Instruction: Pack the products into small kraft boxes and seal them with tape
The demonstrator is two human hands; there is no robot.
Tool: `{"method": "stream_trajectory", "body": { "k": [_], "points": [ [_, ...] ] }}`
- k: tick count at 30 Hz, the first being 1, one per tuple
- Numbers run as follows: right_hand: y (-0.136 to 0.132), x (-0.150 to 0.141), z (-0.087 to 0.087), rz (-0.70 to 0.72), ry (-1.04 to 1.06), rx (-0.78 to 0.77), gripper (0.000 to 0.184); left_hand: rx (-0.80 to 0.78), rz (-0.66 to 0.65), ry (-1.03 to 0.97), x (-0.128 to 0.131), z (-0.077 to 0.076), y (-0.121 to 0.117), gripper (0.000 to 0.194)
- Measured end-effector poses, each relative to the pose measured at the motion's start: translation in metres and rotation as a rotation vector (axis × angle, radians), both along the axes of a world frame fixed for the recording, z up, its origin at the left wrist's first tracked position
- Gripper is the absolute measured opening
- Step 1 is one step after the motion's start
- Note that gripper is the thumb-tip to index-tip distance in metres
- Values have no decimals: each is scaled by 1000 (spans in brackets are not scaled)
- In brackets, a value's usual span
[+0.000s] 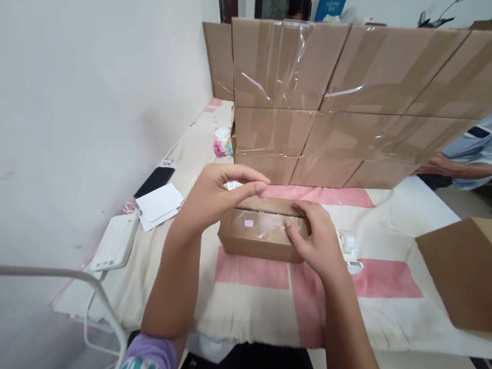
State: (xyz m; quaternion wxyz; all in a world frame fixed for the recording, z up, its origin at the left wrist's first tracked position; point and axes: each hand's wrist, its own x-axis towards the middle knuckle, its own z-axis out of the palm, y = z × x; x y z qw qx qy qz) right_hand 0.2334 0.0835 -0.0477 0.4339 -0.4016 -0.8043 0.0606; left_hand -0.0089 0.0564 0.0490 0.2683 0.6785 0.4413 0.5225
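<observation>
Small carton [256, 249]: on the cloth-covered surface [253, 315]
Left grip [215, 199]: thumb and fingertips together above the carton's left half; anything pinched, cannot tell
Right grip [322, 240]: on the carton's right end; clamped or not, cannot tell
Risk: carton could skid on loose cloth if right grip eases
Room: cardboard screen [281, 64] beyond the carton, pale wall [60, 98] to its left

From afar I see a small cardboard box [262, 234] — brown, glossy tape on top, tiny pinkish mark — lying level on pink-and-cream cloth [254, 304].
</observation>
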Motion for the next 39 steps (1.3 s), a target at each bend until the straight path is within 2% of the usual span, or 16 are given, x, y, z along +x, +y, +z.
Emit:
{"method": "stream_trajectory", "body": {
  "k": [3, 9, 13, 18, 21, 27, 33, 39],
  "points": [
    [4, 7, -13, 91, 65, -135, 33, -100, -58, 118, -10, -6, 11, 14],
    [3, 9, -38, 188, 309, -102, 34, -247, -124, 182, -26, -18, 27, 18],
    [3, 5, -38, 163, 351, -93, 32, -300, -195, 123, -34, -22, 30, 54],
    [1, 3, -36, 145, 378, -97, 29, -301, -279, -6, -36, -15, 23, 64],
    [0, 3, -36, 142, 378, -94, 29, -303, -280, -47, -35, -10, 18, 69],
    [0, 1, -35, 119, 390, -100, 26, -332, -295, -65, -36, -10, 17, 64],
    [-1, 1, -36, 115, 401, -104, 26, -425, -322, -102, -38, -15, 19, 47],
    [0, 1, -36, 118, 396, -94, 26, -460, -358, -135, -32, -14, 20, 47]
  ]
}}
